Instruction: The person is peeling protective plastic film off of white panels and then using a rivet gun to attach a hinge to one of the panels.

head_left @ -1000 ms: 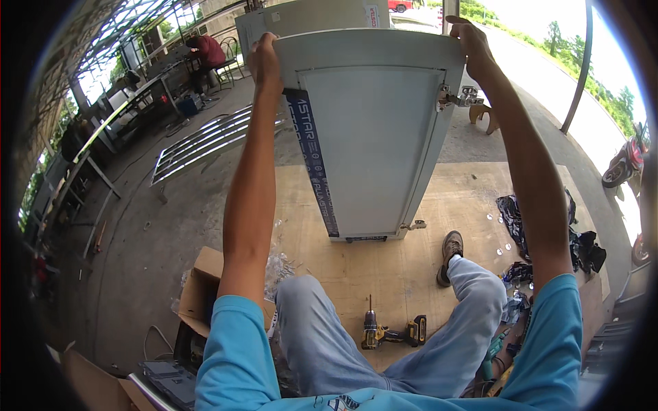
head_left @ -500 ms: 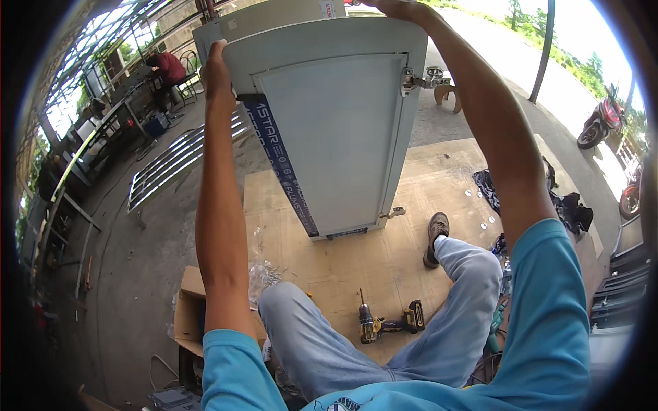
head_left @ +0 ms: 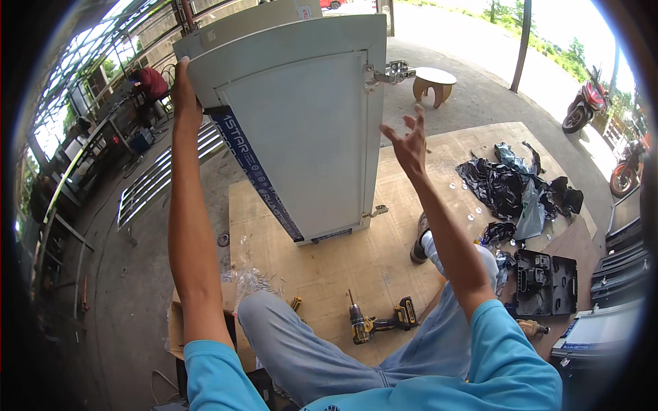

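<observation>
A light grey cabinet door [head_left: 301, 137] with a framed panel stands upright in front of me, a strip of dark blue tape down its left side. My left hand [head_left: 184, 89] is closed on its upper left edge; the fingers behind the edge are mostly hidden. On the door's right edge a metal hinge [head_left: 385, 74] sticks out near the top, and a second hinge [head_left: 375, 212] sits near the bottom. My right hand [head_left: 410, 142] hangs in the air just right of the door, between the hinges, fingers spread and holding nothing.
Between my legs a yellow and black cordless drill [head_left: 370, 323] lies on the plywood sheet [head_left: 322, 274]. Black plastic bags [head_left: 490, 188] and an open tool case [head_left: 545, 281] are at the right. A round stool [head_left: 434, 77] stands behind. A person [head_left: 149, 83] sits far left.
My right hand has left the door's top and come down beside its right edge, fingers now spread. My left hand keeps its hold. The view has shifted slightly right.
</observation>
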Demonstrator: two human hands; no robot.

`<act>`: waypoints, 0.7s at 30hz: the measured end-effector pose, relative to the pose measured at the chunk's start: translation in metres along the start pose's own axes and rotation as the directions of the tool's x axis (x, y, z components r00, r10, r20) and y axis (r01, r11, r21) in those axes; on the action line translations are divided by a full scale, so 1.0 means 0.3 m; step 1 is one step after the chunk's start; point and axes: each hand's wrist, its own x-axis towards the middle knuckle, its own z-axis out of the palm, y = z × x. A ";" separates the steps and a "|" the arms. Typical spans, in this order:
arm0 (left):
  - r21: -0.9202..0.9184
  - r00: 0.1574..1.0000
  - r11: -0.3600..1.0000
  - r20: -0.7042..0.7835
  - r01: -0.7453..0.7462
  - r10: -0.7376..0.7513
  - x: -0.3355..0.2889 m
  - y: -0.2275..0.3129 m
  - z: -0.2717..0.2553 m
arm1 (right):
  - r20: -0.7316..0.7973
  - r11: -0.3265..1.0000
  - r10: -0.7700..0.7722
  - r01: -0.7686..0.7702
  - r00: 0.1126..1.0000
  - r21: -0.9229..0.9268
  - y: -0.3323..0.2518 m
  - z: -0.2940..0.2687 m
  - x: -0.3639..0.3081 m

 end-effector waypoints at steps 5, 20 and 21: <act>0.201 0.966 0.947 0.102 -0.252 0.236 -0.019 -0.011 -0.037 | 0.387 0.992 0.124 -0.121 0.914 -0.031 0.297 0.124 -0.231; 0.252 0.890 0.859 0.024 -0.445 0.454 -0.504 0.364 0.209 | 0.426 0.998 0.060 -0.040 0.903 -0.057 0.188 -0.037 -0.112; 0.231 0.892 0.864 0.040 -0.447 0.451 -0.475 0.441 0.173 | 0.463 0.998 0.042 -0.012 0.885 -0.068 0.116 -0.023 -0.123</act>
